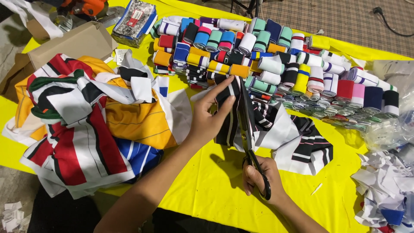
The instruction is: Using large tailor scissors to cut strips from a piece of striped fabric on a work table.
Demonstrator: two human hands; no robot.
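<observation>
Fabric pieces in red, white, yellow and blue lie heaped at the left of the yellow table. Beside them the left hand pinches the upper edge of a black-and-white striped cloth between thumb and fingers. The right hand is closed through the handles of black scissors, whose blades run up along that cloth. Behind, folded rib bands are stacked in rows; white scraps lie far right.
</observation>
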